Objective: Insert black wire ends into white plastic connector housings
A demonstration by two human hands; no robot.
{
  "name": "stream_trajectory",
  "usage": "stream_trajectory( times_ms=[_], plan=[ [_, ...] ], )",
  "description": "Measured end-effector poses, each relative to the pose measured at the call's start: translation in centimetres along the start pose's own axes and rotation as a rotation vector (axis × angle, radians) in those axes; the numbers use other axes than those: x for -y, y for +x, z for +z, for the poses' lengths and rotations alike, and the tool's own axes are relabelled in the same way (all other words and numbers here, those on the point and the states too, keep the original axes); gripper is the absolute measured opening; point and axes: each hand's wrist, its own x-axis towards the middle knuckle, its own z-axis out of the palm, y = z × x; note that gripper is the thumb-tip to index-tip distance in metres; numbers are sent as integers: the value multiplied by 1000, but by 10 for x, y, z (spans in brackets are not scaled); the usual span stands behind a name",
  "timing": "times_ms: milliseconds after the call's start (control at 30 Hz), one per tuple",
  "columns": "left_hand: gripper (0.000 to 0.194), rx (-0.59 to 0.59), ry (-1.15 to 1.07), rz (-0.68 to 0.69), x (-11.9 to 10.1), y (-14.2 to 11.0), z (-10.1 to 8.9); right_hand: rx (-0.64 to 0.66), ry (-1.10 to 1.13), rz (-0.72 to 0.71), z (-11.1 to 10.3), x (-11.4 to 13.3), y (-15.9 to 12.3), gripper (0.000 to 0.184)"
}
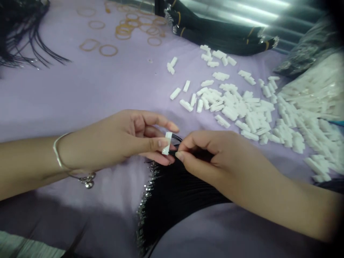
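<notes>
Between the thumb and fingers of my left hand (142,138) is a white plastic connector housing (167,143), with its index finger stretched out above. My right hand (215,154) pinches a thin black wire (172,152) just to the right of the housing. At least one more black wire (176,137) runs from the housing behind my right fingertips. Below both hands lies a fanned bundle of black wires (177,193), its left ends tipped with small shiny metal terminals (145,200). Whether the pinched wire's end is fully inside the housing, I cannot tell.
Many loose white housings (242,107) spread across the purple cloth (67,93) to the right, beside a clear plastic bag (319,86). Rubber bands (123,31) lie at the back. Banded black wire bundles (215,34) rest behind, and more black wires (24,36) at far left.
</notes>
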Motion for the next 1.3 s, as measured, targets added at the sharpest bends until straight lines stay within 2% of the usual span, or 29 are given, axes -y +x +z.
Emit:
stream_trajectory(
  times_ms=[100,267,467,567,667,733,767,833,933,1100,1300],
  plan=[
    [30,70,22,62,-1,0,-2,45,85,-1,-5,-3,-1,17],
    [24,45,27,109,3,0,-2,87,167,88,-4,-3,2,16],
    [24,65,1,147,6,3,-4,96,106,72,-5,-2,6,17],
    [27,79,-41,166,4,4,-4,36,-47,-47,-11,-2,-3,15],
    [30,34,-39,210,0,5,-5,-191,-262,-255,-17,3,-16,14],
    [31,-5,-43,222,-1,6,-5,-266,-377,-386,-15,7,-22,13],
    [30,-21,-49,211,-1,6,-5,-233,-417,-435,-12,8,-23,13],
    [25,-40,-59,172,-1,6,-6,-79,-474,-476,-4,11,-21,15],
    [19,-34,-41,128,0,7,-7,80,-501,-416,6,11,-12,16],
    [16,-21,42,129,-1,6,-7,145,-380,-281,7,12,-3,15],
    [14,2,174,127,-3,4,-5,162,-153,-123,-2,14,-9,14]
  ],
)
